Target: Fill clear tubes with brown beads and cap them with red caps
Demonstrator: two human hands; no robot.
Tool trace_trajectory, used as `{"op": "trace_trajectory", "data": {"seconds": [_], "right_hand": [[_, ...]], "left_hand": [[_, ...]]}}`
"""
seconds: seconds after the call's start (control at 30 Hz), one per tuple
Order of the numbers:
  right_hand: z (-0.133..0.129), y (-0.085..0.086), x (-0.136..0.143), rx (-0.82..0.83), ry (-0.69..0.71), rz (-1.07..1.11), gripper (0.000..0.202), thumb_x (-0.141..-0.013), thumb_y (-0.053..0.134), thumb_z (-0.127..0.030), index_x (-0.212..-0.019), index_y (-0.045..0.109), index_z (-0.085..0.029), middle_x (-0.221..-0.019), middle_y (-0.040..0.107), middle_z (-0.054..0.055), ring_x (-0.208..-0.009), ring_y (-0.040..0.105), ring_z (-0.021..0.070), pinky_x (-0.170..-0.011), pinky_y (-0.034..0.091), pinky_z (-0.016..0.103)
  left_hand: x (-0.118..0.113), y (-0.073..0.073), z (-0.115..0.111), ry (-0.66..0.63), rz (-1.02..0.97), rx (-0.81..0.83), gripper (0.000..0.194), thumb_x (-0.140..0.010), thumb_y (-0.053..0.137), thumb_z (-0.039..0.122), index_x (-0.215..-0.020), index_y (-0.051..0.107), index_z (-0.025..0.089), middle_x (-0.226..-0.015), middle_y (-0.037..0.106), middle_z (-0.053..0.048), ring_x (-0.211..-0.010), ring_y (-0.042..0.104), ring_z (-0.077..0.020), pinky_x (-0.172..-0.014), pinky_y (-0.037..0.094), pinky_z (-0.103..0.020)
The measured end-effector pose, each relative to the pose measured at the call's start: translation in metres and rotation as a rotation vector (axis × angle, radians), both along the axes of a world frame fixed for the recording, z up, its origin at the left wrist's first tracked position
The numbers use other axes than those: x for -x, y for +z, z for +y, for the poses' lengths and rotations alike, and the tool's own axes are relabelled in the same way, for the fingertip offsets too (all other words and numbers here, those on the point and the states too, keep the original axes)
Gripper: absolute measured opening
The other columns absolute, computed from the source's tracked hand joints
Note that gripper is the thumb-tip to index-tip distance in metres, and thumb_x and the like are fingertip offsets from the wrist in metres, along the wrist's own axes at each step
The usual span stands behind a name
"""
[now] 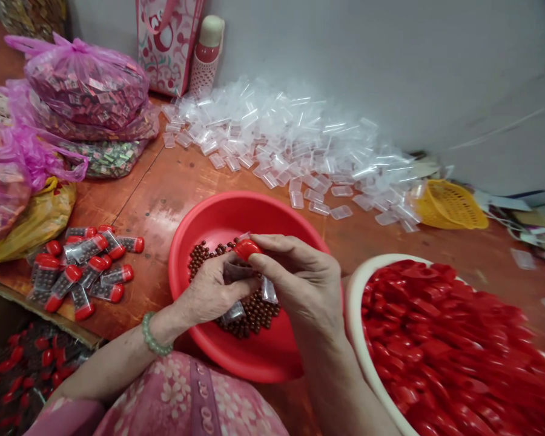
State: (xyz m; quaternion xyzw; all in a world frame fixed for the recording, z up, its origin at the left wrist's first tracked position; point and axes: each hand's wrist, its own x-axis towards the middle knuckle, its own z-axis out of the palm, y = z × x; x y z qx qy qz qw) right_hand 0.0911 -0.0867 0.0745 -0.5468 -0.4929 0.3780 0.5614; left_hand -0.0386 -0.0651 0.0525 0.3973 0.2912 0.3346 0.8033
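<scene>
Over a red basin (195, 218) that holds small brown beads (254, 315), my two hands meet. My left hand (213, 281), with a green bead bracelet at the wrist, is closed around a clear plastic case, mostly hidden by the fingers. Between the thumb and fingers of my right hand (300, 266) is a red cap (246, 248), held at the top of that case; whether it is fully seated I cannot tell. More clear plastic cases (269, 289) show beneath and between the hands. Right of the basin, a white tub (358, 303) is heaped with red caps (436, 345).
Filled red-capped cases (91, 266) lie in a pile at left, with more in a box (27, 363) below. Clear cases (290, 139) are heaped along the wall. Pink bags (91, 85), a bottle (206, 54) and a yellow basket (454, 206) stand around the table.
</scene>
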Motion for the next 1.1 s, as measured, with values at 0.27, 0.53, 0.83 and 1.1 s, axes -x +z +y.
{"op": "trace_trajectory", "data": {"seconds": [0.27,0.53,0.83,1.1], "right_hand": [[-0.001,-0.004,-0.005,-0.058,0.071,-0.160,0.015,-0.079,0.073,-0.018,-0.091,0.075,-0.025,-0.088,0.076,0.001,-0.081,0.071,0.0152,-0.078,0.058,0.031],[-0.003,-0.002,-0.015,0.000,0.126,-0.193,0.012,-0.080,0.072,-0.020,-0.091,0.074,-0.024,-0.083,0.074,0.001,-0.077,0.069,0.0141,-0.074,0.057,0.028],[-0.010,-0.001,-0.024,0.105,0.204,-0.146,0.015,-0.082,0.072,-0.018,-0.094,0.073,-0.028,-0.085,0.072,-0.003,-0.077,0.068,0.0087,-0.073,0.055,0.018],[-0.015,-0.003,-0.023,0.144,0.135,-0.189,0.017,-0.082,0.072,-0.019,-0.096,0.073,-0.027,-0.088,0.073,-0.002,-0.080,0.068,0.0102,-0.076,0.055,0.021]], "left_hand": [[0.003,-0.003,0.003,-0.006,0.012,0.019,0.035,-0.065,0.083,0.037,-0.079,0.061,0.013,-0.073,0.058,0.002,-0.071,0.052,-0.0111,-0.075,0.043,-0.027],[0.003,-0.006,0.003,-0.075,0.023,0.054,0.033,-0.064,0.081,0.034,-0.079,0.059,0.014,-0.072,0.056,0.003,-0.067,0.049,-0.0091,-0.070,0.040,-0.025],[0.003,-0.009,0.004,-0.188,0.068,0.058,0.011,-0.071,0.066,0.018,-0.078,0.059,0.013,-0.068,0.054,0.004,-0.062,0.046,-0.0068,-0.063,0.038,-0.021],[0.002,-0.003,0.007,-0.225,0.168,0.000,0.018,-0.072,0.063,0.015,-0.062,0.048,0.016,-0.057,0.044,0.007,-0.055,0.037,-0.0062,-0.055,0.031,-0.021]]}}
